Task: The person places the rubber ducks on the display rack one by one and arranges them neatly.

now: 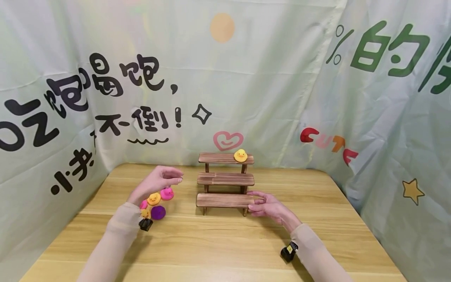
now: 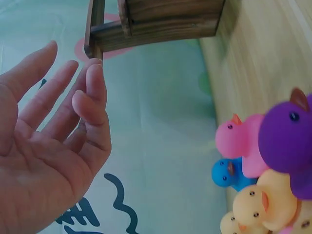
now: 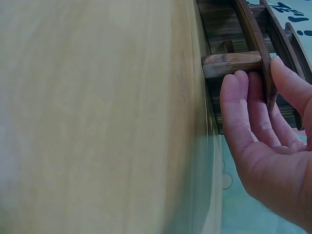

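A three-tier wooden display stand (image 1: pixel 225 200) rises from the back half of the table. Its lowest plank is pinched at the right end by my right hand (image 1: pixel 267 207); in the right wrist view the thumb lies over the board and the fingers reach beneath. One yellow rubber duck (image 1: pixel 240 156) sits on the top tier, toward the right. My left hand (image 1: pixel 159 180) hangs in the air left of the stand, palm empty, fingers loosely bent. Below and beside it cluster several small ducks, among them a purple duck (image 1: pixel 158 212), a pink duck (image 1: pixel 167 193) and a blue duck (image 2: pixel 224 173).
The wood-grain table (image 1: pixel 211 243) runs out to both sides and toward me. Behind it hangs a pale printed cloth (image 1: pixel 267 98), close to the table's back edge. Each wrist wears a small black camera, such as the right one (image 1: pixel 289 252).
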The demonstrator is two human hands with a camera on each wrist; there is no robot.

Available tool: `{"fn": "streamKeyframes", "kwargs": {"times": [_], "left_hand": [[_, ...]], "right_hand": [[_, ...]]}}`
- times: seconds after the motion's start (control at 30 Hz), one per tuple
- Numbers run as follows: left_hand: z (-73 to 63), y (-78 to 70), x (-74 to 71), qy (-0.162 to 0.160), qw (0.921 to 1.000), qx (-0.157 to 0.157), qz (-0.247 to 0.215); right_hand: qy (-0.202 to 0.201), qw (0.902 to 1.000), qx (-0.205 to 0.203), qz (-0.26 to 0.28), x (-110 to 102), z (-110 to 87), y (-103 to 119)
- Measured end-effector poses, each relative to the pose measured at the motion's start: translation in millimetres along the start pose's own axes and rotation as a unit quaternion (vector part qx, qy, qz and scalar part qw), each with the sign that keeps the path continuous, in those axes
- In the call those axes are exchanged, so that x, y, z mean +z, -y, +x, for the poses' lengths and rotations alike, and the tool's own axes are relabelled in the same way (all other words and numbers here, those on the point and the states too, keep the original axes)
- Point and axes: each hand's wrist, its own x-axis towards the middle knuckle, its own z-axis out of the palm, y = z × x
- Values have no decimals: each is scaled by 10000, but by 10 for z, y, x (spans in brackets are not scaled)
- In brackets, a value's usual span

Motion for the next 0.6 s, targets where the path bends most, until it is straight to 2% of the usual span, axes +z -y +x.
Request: {"fn": "streamKeyframes", "kwargs": {"times": [0.13, 0.4, 0.6], "left_hand": [[-45, 55, -39, 227, 9997, 33, -34], [-168, 236, -95, 548, 9978, -155, 336], [-245, 349, -126, 934, 9944, -38, 486]], "right_hand": [[-17, 10000, -4, -38, -6, -7, 10], [-57, 10000, 32, -21, 2, 10, 14], [-72, 10000, 9, 9, 5, -7, 0]]}}
